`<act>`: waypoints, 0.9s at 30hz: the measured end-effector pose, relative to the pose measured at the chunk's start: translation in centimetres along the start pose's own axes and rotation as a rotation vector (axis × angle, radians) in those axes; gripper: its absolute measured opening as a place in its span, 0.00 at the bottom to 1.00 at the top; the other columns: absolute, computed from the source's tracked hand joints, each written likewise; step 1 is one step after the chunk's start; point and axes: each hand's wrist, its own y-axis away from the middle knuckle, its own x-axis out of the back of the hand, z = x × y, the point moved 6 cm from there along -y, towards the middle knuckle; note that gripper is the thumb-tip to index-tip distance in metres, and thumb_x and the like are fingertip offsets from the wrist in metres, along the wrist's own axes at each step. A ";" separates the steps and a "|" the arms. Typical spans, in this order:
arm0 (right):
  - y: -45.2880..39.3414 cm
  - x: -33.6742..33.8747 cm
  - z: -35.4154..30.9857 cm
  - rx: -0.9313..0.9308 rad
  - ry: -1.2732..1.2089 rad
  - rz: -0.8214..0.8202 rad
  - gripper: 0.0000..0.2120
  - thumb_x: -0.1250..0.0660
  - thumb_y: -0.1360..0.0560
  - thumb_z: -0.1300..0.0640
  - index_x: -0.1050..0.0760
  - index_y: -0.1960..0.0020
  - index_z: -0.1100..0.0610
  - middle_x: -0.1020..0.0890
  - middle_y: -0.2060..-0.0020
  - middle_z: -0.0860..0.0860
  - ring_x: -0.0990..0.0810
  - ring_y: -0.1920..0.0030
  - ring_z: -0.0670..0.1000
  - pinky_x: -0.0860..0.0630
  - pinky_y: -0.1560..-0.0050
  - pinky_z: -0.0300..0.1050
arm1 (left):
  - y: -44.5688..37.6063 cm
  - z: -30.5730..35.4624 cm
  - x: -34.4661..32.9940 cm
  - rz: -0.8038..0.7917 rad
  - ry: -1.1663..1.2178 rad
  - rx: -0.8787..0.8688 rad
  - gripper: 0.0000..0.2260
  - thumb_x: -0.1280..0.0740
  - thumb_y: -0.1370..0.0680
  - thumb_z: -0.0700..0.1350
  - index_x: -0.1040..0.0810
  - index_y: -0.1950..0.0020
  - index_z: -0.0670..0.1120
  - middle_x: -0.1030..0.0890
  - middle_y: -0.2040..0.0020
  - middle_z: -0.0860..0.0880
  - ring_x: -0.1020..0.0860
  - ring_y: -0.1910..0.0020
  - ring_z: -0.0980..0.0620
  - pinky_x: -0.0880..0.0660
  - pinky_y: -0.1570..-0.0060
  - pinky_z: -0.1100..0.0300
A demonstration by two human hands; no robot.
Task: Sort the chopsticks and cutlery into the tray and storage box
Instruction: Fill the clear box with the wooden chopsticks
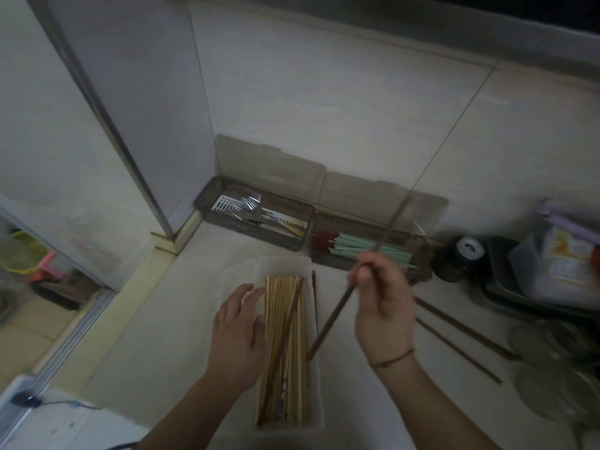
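Your right hand [383, 306] pinches a dark chopstick [334, 316], tip aimed away toward the chopstick box [418, 251] just ahead; left hand [238, 332] rests flat on the tray [319, 401]

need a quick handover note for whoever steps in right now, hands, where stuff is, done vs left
Left hand: open, fingers resting on the pale chopsticks at the left wall of the white tray.
Right hand: pinching one dark chopstick above the tray's right edge.
Done: tray holds a full bundle; cutlery lies in the left storage box; red and green chopsticks in the right box.
Left: place the held chopstick, then the two dark loose chopsticks on the counter at right.
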 end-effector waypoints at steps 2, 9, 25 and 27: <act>1.6 -2.7 1.5 -0.070 0.135 -0.111 0.07 0.43 0.23 0.49 0.26 0.50 0.41 0.22 0.57 0.38 0.23 0.53 0.41 0.27 0.50 0.36 | -0.1 0.0 0.0 -0.002 -0.005 -0.006 0.22 0.49 0.22 0.52 0.32 0.30 0.50 0.33 0.30 0.50 0.34 0.33 0.49 0.36 0.36 0.52; 6.6 -8.7 5.6 -0.032 0.641 -0.553 0.16 0.47 0.26 0.47 0.25 0.43 0.42 0.20 0.53 0.42 0.26 0.42 0.46 0.57 0.28 0.61 | 0.0 0.2 0.1 0.013 0.013 -0.014 0.21 0.49 0.22 0.50 0.31 0.30 0.49 0.32 0.31 0.49 0.34 0.34 0.48 0.33 0.37 0.48; 6.5 -6.7 6.3 0.313 0.770 -0.729 0.10 0.42 0.25 0.46 0.22 0.51 0.46 0.20 0.56 0.44 0.27 0.43 0.48 0.43 0.31 0.58 | 0.0 0.0 0.0 0.002 0.001 0.012 0.22 0.50 0.22 0.52 0.33 0.29 0.51 0.34 0.30 0.50 0.35 0.32 0.49 0.33 0.35 0.46; 4.5 -3.0 7.2 0.325 0.689 -0.522 0.09 0.39 0.25 0.56 0.20 0.52 0.51 0.19 0.58 0.48 0.23 0.52 0.49 0.28 0.42 0.51 | 0.0 -0.1 -0.1 -0.001 -0.003 0.023 0.22 0.51 0.22 0.53 0.34 0.29 0.52 0.35 0.29 0.51 0.36 0.31 0.50 0.35 0.33 0.47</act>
